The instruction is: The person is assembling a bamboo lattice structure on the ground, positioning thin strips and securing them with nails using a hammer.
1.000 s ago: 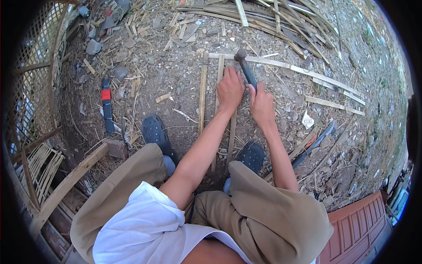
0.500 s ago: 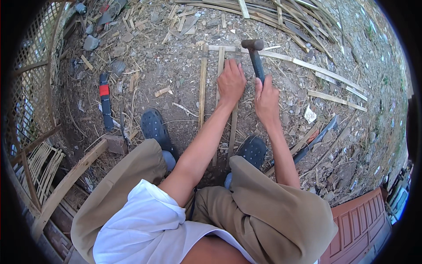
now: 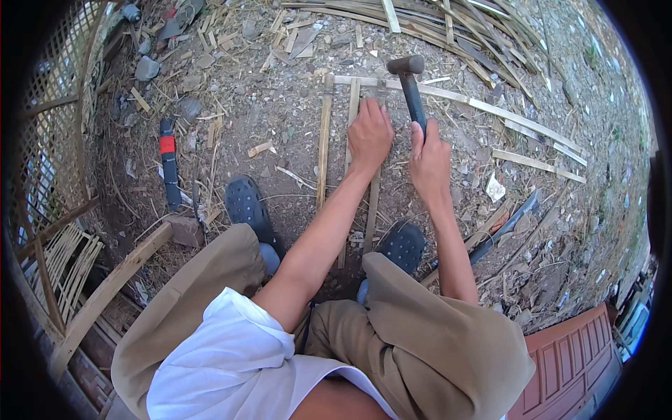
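My right hand [image 3: 429,164] is closed round the dark handle of a hammer [image 3: 414,98], whose metal head points away from me, above the ground. Just left of it, my left hand [image 3: 371,136] has its fingers curled down over the wooden strips; whatever the fingertips pinch is hidden. Under and beside that hand lie a middle strip [image 3: 353,98] and a right strip [image 3: 372,210], roughly parallel to a left strip [image 3: 324,147]. Their far ends meet a long crosswise strip [image 3: 483,106] that runs off to the right.
A pile of strips [image 3: 420,31] lies at the far side. On the left are a dark tool with a red band [image 3: 168,161], a brick [image 3: 185,230] and a lattice panel [image 3: 52,105]. A long blade [image 3: 514,217] lies at right, near a reddish panelled board [image 3: 567,357].
The hammer head has risen slightly and shifted a little right with my right hand. My left hand stays over the strips.
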{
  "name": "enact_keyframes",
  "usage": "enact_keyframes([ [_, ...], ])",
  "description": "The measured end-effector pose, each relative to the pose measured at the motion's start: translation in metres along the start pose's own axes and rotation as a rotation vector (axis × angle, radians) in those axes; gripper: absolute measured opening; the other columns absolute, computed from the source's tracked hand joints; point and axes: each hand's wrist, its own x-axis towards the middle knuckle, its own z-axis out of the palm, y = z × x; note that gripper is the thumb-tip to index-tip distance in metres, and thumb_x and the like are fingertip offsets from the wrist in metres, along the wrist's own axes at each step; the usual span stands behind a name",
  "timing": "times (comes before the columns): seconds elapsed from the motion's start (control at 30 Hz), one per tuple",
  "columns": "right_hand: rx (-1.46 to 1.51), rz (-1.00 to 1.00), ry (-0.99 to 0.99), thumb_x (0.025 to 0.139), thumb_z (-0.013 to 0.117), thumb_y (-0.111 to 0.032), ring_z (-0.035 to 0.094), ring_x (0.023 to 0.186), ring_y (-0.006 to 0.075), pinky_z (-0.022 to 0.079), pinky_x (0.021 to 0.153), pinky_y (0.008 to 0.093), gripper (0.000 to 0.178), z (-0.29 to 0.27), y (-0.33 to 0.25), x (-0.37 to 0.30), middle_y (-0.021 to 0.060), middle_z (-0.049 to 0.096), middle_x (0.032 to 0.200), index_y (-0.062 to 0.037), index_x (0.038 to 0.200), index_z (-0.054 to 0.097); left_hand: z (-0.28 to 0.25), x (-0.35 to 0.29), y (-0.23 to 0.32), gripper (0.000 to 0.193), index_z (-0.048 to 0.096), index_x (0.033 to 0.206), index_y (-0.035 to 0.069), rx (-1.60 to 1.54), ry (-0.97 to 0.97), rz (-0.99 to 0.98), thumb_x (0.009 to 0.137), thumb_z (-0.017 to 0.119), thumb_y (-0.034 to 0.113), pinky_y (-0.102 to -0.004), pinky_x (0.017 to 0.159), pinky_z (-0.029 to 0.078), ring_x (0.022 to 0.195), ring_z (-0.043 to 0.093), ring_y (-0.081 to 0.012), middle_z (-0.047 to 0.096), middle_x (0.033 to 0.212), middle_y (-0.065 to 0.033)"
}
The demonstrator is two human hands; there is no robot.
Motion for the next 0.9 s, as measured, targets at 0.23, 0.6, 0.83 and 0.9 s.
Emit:
enact_keyframes([
  [0.23,-0.125,0.064,-0.119,0.118,0.056,-0.027,0.070,0.078,0.0607,0.050,0.066,0.0675,0.032,0.015,0.022,0.001,0.0379,0.069,0.078,0.0046,0.113,0.057,0.003,0.001,0.003,0.016,0.059,0.110,0.002,0.000,-0.016,-0.003,0.109,0.065,0.017,-0.0511,0.061,0.061,0.078,0.075,-0.0422,0.066,0.099,-0.0197],
  [0.6,0.002,0.128,-0.040,0.118,0.058,-0.029,0.068,0.075,0.0590,0.048,0.061,0.0620,0.036,0.019,0.033,-0.006,0.0354,0.067,0.075,0.0047,0.107,0.061,0.001,0.000,-0.001,0.021,0.060,0.114,0.001,-0.034,-0.056,-0.031,0.110,0.063,0.021,-0.0538,0.064,0.061,0.080,0.074,-0.0441,0.067,0.101,-0.0212],
  [0.83,0.046,0.144,0.022,0.119,0.056,-0.030,0.067,0.068,0.0551,0.048,0.059,0.0561,0.039,0.011,0.027,0.001,0.0320,0.066,0.072,0.0050,0.104,0.064,-0.003,-0.002,0.001,0.027,0.060,0.114,0.002,-0.132,-0.075,-0.082,0.109,0.068,0.027,-0.0592,0.074,0.057,0.086,0.072,-0.0496,0.069,0.100,-0.0234],
  [0.9,0.048,0.167,0.014,0.119,0.056,-0.029,0.068,0.068,0.0543,0.048,0.060,0.0562,0.039,0.010,0.028,0.005,0.0319,0.066,0.073,0.0050,0.103,0.065,0.000,0.003,0.001,0.028,0.060,0.115,0.001,-0.116,-0.067,-0.072,0.110,0.067,0.028,-0.0583,0.073,0.058,0.086,0.073,-0.0488,0.069,0.101,-0.0232],
])
